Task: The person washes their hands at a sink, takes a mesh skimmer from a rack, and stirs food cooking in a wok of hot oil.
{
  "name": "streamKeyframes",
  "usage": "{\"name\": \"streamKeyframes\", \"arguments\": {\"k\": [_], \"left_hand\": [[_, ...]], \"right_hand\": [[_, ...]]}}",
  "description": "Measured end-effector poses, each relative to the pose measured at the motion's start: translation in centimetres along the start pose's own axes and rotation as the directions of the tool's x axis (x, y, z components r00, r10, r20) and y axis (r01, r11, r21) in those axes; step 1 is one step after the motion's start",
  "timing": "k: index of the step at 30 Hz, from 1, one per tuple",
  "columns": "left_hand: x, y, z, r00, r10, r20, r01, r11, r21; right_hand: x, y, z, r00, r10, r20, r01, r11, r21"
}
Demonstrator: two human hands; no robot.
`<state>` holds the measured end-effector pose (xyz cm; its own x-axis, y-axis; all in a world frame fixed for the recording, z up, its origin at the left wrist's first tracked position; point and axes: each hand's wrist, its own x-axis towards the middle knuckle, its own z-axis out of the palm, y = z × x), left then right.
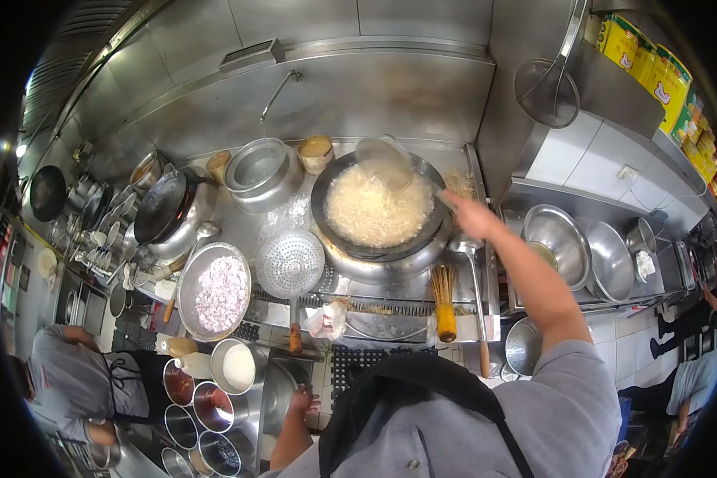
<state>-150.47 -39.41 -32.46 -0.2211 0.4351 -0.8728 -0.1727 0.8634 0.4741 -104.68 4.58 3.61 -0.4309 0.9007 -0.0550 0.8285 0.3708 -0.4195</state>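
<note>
My right hand (472, 217) is wrapped round the handle of a strainer (384, 158). Its round head, blurred by motion, hangs over the far side of a black wok (320, 209). Pale, bubbling food in liquid (378, 209) fills the wok, with steam above it. Down beside the counter with the sauce pots hangs my left hand (303, 402), holding nothing, its fingers loosely apart. A perforated skimmer (291, 264) with a wooden handle rests left of the wok. On the right lie a ladle (472, 275) and a bamboo brush (444, 303).
A bowl of chopped pinkish-white food (219, 291) stands on the left. Several sauce pots (215, 405) sit at lower left, near a co-worker (88, 378). Steel bowls (558, 245) stand at right. A wire strainer (546, 93) hangs above.
</note>
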Motion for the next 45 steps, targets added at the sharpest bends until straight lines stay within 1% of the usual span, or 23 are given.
{"name": "streamKeyframes", "arguments": {"k": [1, 4, 6, 7, 8, 9, 10, 11, 12, 13, 16, 19, 22, 25, 28, 30, 31, 34, 37, 40, 43, 44, 45], "left_hand": [[0.3, 0.2, -0.3, 1.0, 0.006, 0.005, -0.006, 1.0, -0.013], [0.7, 1.0, -1.4, 1.0, 0.009, 0.015, -0.008, 1.0, -0.029], [0.6, 1.4, -1.6, 1.0, -0.008, 0.017, 0.008, 1.0, -0.017], [0.8, 1.4, -1.8, 1.0, 0.003, 0.021, -0.003, 1.0, -0.005], [0.9, 1.1, -1.9, 1.0, 0.013, 0.027, -0.014, 1.0, 0.007], [0.8, 0.6, -2.0, 0.999, 0.022, 0.033, -0.023, 1.0, 0.019], [1.2, -0.1, -2.2, 0.996, 0.069, 0.061, -0.069, 0.998, 0.004], [1.7, -0.7, -2.5, 0.997, 0.042, 0.06, -0.044, 0.999, 0.031], [1.3, -1.0, -2.7, 0.998, 0.015, 0.056, -0.018, 0.998, 0.057], [1.0, -1.4, -3.1, 0.999, -0.013, 0.05, 0.009, 0.996, 0.084], [-0.8, -1.4, -4.3, 0.996, -0.009, 0.087, 0.002, 0.996, 0.089], [-0.2, -2.3, -5.1, 0.997, -0.075, 0.027, 0.074, 0.997, 0.024], [-0.2, -1.8, -5.3, 0.998, -0.067, -0.002, 0.067, 0.997, 0.032], [-0.5, 0.1, -4.7, 0.997, -0.073, 0.019, 0.072, 0.996, 0.057], [1.3, 0.7, -4.3, 0.997, -0.031, 0.074, 0.028, 0.998, 0.05], [2.1, 1.4, -3.5, 0.997, -0.018, 0.074, 0.007, 0.99, 0.141], [2.3, 2.0, -2.9, 0.997, -0.011, 0.075, -0.004, 0.982, 0.188], [2.3, 3.3, -1.5, 0.997, 0.021, 0.077, -0.038, 0.973, 0.228], [3.3, 3.8, -0.9, 0.993, 0.015, 0.119, -0.037, 0.981, 0.19], [3.2, 4.7, -0.7, 0.986, 0.001, 0.168, -0.023, 0.992, 0.127], [2.8, 5.6, -0.2, 0.991, -0.012, 0.13, -0.011, 0.985, 0.173], [2.8, 5.7, -0.3, 0.99, -0.008, 0.139, -0.014, 0.988, 0.156], [2.9, 5.7, -0.5, 0.989, -0.004, 0.147, -0.016, 0.991, 0.135]], "right_hand": [[-0.8, -1.4, -2.8, 0.999, 0.043, -0.018, -0.044, 0.998, -0.041], [3.2, 5.3, -1.4, 0.983, 0.02, -0.18, -0.039, 0.994, -0.1], [5.1, 7.2, 1.7, 0.985, 0.059, -0.162, -0.089, 0.979, -0.186], [5.3, 6.7, 2.1, 0.985, 0.077, -0.154, -0.112, 0.967, -0.229], [5.3, 6.1, 3.0, 0.983, 0.161, -0.085, -0.166, 0.985, -0.049], [4.9, 3.9, 4.0, 0.973, 0.231, -0.001, -0.229, 0.965, 0.127], [4.3, 2.4, 4.8, 0.955, 0.281, 0.097, -0.297, 0.909, 0.292], [4.5, 2.8, 6.6, 0.938, 0.311, 0.154, -0.346, 0.803, 0.486], [5.5, 3.4, 9.1, 0.921, 0.324, 0.217, -0.384, 0.654, 0.652], [6.2, 3.8, 11.0, 0.903, 0.322, 0.284, -0.413, 0.469, 0.781], [6.8, 1.7, 13.9, 0.885, 0.289, 0.366, -0.451, 0.328, 0.83], [6.9, 0.4, 14.2, 0.907, 0.212, 0.364, -0.419, 0.364, 0.832], [5.7, -0.9, 12.8, 0.934, 0.221, 0.28, -0.351, 0.422, 0.836], [4.2, -1.7, 10.4, 0.944, 0.215, 0.251, -0.329, 0.537, 0.777], [4.5, 0.2, 10.5, 0.988, 0.142, 0.066, -0.156, 0.855, 0.494], [3.8, 0.8, 10.3, 0.992, 0.013, -0.122, 0.014, 0.975, 0.221], [3.1, 0.3, 9.7, 0.977, -0.071, -0.199, 0.085, 0.994, 0.065], [-0.2, -2.9, 6.1, 0.999, 0.026, -0.041, -0.024, 0.998, 0.06], [-1.2, -2.6, 5.9, 0.991, -0.06, -0.118, 0.066, 0.997, 0.047], [-1.3, -2.8, 4.7, 0.996, 0.012, -0.092, -0.01, 1.0, 0.021], [0.6, 0.6, 4.9, 0.969, -0.099, -0.225, 0.107, 0.994, 0.025], [0.8, 1.2, 4.4, 0.966, -0.102, -0.237, 0.102, 0.995, -0.009], [1.1, 2.0, 4.1, 0.973, -0.029, -0.229, 0.026, 1.0, -0.017]]}}
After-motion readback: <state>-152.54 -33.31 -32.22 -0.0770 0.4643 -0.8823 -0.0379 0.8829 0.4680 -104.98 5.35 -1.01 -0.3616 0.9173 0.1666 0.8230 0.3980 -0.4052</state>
